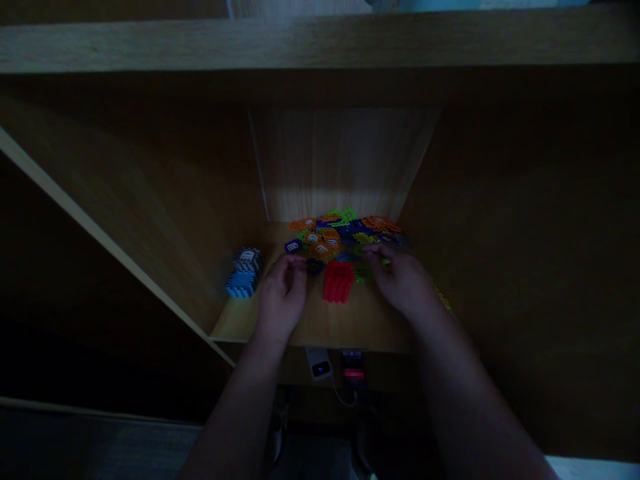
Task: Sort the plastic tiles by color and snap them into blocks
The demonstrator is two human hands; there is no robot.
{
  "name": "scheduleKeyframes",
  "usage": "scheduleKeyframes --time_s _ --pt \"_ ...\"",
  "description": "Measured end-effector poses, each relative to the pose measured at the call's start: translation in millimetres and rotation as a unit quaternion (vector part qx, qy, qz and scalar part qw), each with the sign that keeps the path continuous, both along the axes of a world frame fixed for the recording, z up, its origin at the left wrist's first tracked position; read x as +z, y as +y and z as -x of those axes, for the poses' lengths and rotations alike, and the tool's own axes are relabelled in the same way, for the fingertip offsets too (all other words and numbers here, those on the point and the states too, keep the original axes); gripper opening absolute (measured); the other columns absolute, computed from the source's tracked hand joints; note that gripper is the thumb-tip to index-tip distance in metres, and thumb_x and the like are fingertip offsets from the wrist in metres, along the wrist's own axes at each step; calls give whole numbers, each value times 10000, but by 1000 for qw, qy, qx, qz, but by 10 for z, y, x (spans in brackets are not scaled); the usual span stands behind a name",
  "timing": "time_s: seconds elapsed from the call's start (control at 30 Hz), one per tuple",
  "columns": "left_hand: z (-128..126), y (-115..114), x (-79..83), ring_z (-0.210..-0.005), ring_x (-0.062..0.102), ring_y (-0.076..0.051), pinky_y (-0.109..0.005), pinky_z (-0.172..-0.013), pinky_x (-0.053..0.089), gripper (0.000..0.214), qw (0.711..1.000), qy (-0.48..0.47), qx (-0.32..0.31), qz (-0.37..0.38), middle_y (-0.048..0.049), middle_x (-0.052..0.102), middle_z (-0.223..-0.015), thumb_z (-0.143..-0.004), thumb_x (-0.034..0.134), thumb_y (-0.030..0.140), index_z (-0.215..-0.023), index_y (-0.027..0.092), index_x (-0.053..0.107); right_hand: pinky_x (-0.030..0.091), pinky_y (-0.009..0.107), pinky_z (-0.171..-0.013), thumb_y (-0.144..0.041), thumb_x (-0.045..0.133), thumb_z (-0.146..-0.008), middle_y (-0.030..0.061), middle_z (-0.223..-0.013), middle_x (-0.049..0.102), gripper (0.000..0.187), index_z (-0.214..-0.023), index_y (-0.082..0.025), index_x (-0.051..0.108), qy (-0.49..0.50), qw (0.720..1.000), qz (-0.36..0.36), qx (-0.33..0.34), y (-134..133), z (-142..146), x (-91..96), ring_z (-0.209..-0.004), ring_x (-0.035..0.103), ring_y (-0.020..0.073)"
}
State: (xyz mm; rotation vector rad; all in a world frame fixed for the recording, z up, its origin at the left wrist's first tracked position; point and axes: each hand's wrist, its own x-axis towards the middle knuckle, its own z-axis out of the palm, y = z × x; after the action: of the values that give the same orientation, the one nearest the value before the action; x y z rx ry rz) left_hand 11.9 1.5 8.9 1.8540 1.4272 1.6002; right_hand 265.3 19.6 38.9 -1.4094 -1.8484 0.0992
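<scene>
My left hand (283, 290) is over the shelf's left part, its thumb and fingertips drawn together beside a dark blue interlocking plastic piece (315, 267). Whether anything is pinched there is too dark to tell. My right hand (403, 277) reaches to the right side of a loose pile of toothed plastic pieces (325, 240), mostly orange, blue, green and yellow. Its fingers stretch toward the pile, with the thumb apart from them. Between the hands stands a red stack of pieces (338, 281), touched by neither. Left of my left hand sit a light blue stack (243, 284) and a grey stack (248, 259).
The wooden shelf (320, 327) is enclosed by side panels (200, 200) and a back panel (340, 160). A thick board edge (320, 43) crosses above. Below the shelf's front edge lie a white device (319, 364) and a phone (353, 367) with a cable. The light is dim.
</scene>
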Motion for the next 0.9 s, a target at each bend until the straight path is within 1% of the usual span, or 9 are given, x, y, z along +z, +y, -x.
scheduleKeyframes --time_s 0.07,0.1,0.17,0.23,0.33,0.47,0.57,0.7,0.9 --pt "4 8 -4 -1023 755 -241 -377 -933 568 149 1000 -4 3 8 -42 793 -1068 -1081 571 304 -1064 240 704 567 426 -1041 -279 520 -1071 106 -1286 815 341 -1249 -249 808 -140 988 61 -8 276 19 115 -1171 758 291" --pt "2 7 -1 -1012 754 -241 -373 -922 563 159 1000 -3 2 11 -40 793 -1056 -1083 571 316 -1055 239 708 559 415 -1041 -254 508 -1071 105 -1302 811 364 -1274 -255 810 -214 972 98 -14 429 47 157 -1173 757 290" --pt "-3 -2 11 -1000 750 -240 -367 -910 552 187 1000 0 0 14 -37 789 -1037 -1091 565 344 -1041 239 711 549 416 -1025 -225 566 -1034 143 -1261 818 334 -1223 -221 842 -252 960 121 -13 728 128 195 -1139 758 314" --pt "-7 -11 24 -989 744 -235 -358 -899 545 211 1000 1 -5 15 -34 782 -1017 -1098 554 362 -1023 238 707 531 384 -1035 -210 597 -1016 135 -1275 814 327 -1226 -231 846 -273 953 132 -4 976 213 170 -1163 743 298" --pt "-12 -20 41 -968 739 -227 -344 -870 539 214 1000 2 -10 17 -29 775 -994 -1098 544 349 -1001 235 697 507 357 -1059 -219 591 -1023 127 -1310 797 346 -1269 -253 833 -290 946 141 0 1199 294 58 -1206 716 275" --pt "-27 -27 64 -963 740 -226 -342 -865 543 190 1000 4 -14 16 -28 778 -984 -1086 552 318 -990 238 695 508 393 -1066 -259 540 -1055 185 -1404 728 441 -1449 -246 737 -297 944 139 -22 1284 288 -104 -1250 686 308" --pt "-43 -29 79 -944 741 -230 -348 -865 552 178 1000 8 -16 18 -32 783 -975 -1075 557 299 -979 238 695 506 393 -1062 -297 532 -1067 193 -1412 706 476 -1517 -258 684 -296 945 138 -30 1293 253 -166 -1244 678 311" --pt "-48 -36 80 -952 742 -235 -353 -870 552 132 1000 16 -16 11 -37 785 -982 -1042 579 254 -973 235 690 492 362 -1074 -323 542 -1070 179 -1358 719 439 -1463 -245 723 -291 947 133 -28 1296 222 -165 -1225 677 288" --pt "-40 -41 88 -921 741 -234 -349 -845 553 161 999 22 -12 20 -39 784 -956 -1052 567 284 -958 233 687 493 371 -1079 -309 601 -1025 177 -1308 742 340 -1289 -191 780 -281 951 122 -44 1298 178 -123 -1220 671 301"
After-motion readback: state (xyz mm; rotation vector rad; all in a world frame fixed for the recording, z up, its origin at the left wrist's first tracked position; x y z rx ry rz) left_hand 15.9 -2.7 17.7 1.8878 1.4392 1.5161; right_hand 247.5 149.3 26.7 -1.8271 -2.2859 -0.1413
